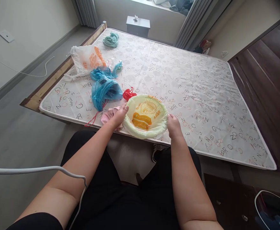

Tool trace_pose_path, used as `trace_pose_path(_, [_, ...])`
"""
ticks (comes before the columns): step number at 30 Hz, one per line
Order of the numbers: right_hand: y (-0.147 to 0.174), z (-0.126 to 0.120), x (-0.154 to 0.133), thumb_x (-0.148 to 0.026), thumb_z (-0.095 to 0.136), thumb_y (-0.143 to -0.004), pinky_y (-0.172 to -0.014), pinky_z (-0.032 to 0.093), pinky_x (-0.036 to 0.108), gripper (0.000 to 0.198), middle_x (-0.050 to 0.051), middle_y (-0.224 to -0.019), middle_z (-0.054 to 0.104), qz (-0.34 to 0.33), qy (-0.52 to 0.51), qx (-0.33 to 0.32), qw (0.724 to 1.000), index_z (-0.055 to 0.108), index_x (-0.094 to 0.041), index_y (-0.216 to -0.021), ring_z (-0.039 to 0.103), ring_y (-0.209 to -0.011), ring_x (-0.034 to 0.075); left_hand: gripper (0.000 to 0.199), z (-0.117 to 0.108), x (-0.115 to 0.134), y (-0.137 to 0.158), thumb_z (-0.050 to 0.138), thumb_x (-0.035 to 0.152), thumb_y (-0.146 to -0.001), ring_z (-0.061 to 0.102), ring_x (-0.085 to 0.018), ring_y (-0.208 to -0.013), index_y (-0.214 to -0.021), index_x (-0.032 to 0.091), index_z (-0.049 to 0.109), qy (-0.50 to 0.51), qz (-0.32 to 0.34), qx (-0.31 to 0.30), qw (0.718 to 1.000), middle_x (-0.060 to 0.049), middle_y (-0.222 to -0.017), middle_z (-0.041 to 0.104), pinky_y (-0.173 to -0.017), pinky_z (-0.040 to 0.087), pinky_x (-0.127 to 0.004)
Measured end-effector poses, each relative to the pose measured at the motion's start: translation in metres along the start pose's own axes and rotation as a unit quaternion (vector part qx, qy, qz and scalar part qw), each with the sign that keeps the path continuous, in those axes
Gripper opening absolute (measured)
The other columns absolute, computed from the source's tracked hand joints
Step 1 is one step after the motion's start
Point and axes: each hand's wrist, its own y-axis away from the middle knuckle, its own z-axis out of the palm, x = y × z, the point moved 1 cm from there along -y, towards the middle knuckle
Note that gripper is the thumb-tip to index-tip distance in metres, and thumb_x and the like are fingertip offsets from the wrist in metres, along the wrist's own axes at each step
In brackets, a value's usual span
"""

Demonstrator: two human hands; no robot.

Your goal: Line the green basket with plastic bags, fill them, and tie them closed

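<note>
Yellowish plastic bag (pixel 146 116), printed w/ an orange logo, lay bunched into a round, bowl-like shape at the near edge of the mattress (pixel 202 89), directly in front of us. Our left hand (pixel 119 115) pinched its left rim, fingers curled over the film; our right hand (pixel 173 125) gripped the right rim, closed on the plastic. Both held it taut across the mouth, prob. to keep the thin film from collapsing. Beside the left hand, touching or nearly so: pink fabric item (pixel 108 115), type unclear. Just behind the bag: small red plastic scrap (pixel 128 94). Further left: blue plastic bag (pixel 104 89), crumpled, w/ a thin red cord (pixel 95 116) trailing to the mattress edge. Behind it: clear bag w/ orange print (pixel 87 60), and at the far end a teal cloth bundle (pixel 111 39). Surface: bare mattress in plastic wrap, letter-patterned, on a wooden frame (pixel 51 80). Room: grey floor, pale walls, dark nightstand (pixel 138 25) under the window, grey curtains (pixel 197 22), dark wood wardrobe (pixel 266 70) at right. White cable (pixel 46 169) crossed our left forearm.
</note>
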Motion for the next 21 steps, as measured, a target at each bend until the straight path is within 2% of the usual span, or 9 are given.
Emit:
trace_pose_path(3, [-0.005, 0.006, 0.0, -0.05, 0.051, -0.093, -0.097, 0.053, 0.037, 0.039, 0.007, -0.123, 0.073, -0.004, 0.028, 0.024, 0.999, 0.067, -0.024, -0.118, 0.067, -0.111, 0.024, 0.069, 0.009, -0.006, 0.001, 0.05, 0.06, -0.103, 0.047, -0.032, -0.152, -0.158, 0.018, 0.049, -0.042, 0.005, -0.053, 0.998, -0.016, -0.163, 0.05, -0.126, 0.037, -0.047])
trace_pose_path(7, [-0.012, 0.019, 0.002, -0.048, 0.048, -0.096, -0.099, 0.054, 0.042, 0.043, 0.011, -0.13, 0.071, 0.009, 0.012, 0.043, 0.999, 0.063, -0.022, -0.128, 0.068, -0.114, 0.025, 0.076, 0.016, -0.013, -0.004, 0.047, 0.059, -0.103, 0.052, -0.033, -0.147, -0.161, 0.012, 0.039, -0.027, -0.012, -0.06, 0.998, -0.021, -0.157, 0.053, -0.122, 0.042, -0.047])
trace_pose_path(10, [-0.016, 0.027, -0.003, -0.046, 0.047, -0.097, -0.101, 0.053, 0.043, 0.043, 0.012, -0.127, 0.072, -0.012, 0.01, 0.05, 0.999, 0.064, -0.021, -0.127, 0.068, -0.112, 0.026, 0.074, 0.014, -0.014, -0.008, 0.05, 0.056, -0.102, 0.05, -0.033, -0.148, -0.158, 0.01, 0.041, -0.034, -0.019, -0.046, 0.998, -0.022, -0.157, 0.053, -0.124, 0.04, -0.047])
trace_pose_path(13, [-0.017, 0.032, -0.01, -0.042, 0.048, -0.096, -0.108, 0.049, 0.045, 0.043, 0.013, -0.13, 0.071, -0.033, 0.046, 0.074, 0.996, 0.063, -0.02, -0.131, 0.065, -0.118, 0.026, 0.07, 0.011, -0.015, -0.009, 0.054, 0.051, -0.1, 0.057, -0.033, -0.141, -0.155, 0.008, 0.044, -0.018, -0.029, -0.046, 0.998, -0.023, -0.149, 0.058, -0.12, 0.044, -0.048])
trace_pose_path(17, [-0.021, 0.034, -0.012, -0.039, 0.045, -0.097, -0.105, 0.05, 0.046, 0.042, 0.011, -0.129, 0.071, -0.035, 0.049, 0.068, 0.996, 0.064, -0.021, -0.13, 0.066, -0.116, 0.026, 0.055, 0.01, -0.014, -0.007, 0.06, 0.041, -0.097, 0.063, -0.032, -0.132, -0.145, 0.014, 0.05, 0.012, -0.052, -0.047, 0.997, -0.019, -0.142, 0.062, -0.112, 0.052, -0.047])
trace_pose_path(21, [-0.028, 0.034, -0.007, -0.041, 0.045, -0.097, -0.103, 0.051, 0.049, 0.042, 0.011, -0.126, 0.072, -0.047, 0.067, 0.064, 0.995, 0.063, -0.021, -0.13, 0.067, -0.114, 0.028, 0.056, 0.009, -0.015, -0.008, 0.064, 0.04, -0.096, 0.063, -0.032, -0.132, -0.145, 0.017, 0.051, 0.016, -0.059, -0.039, 0.997, -0.016, -0.139, 0.064, -0.111, 0.053, -0.047])
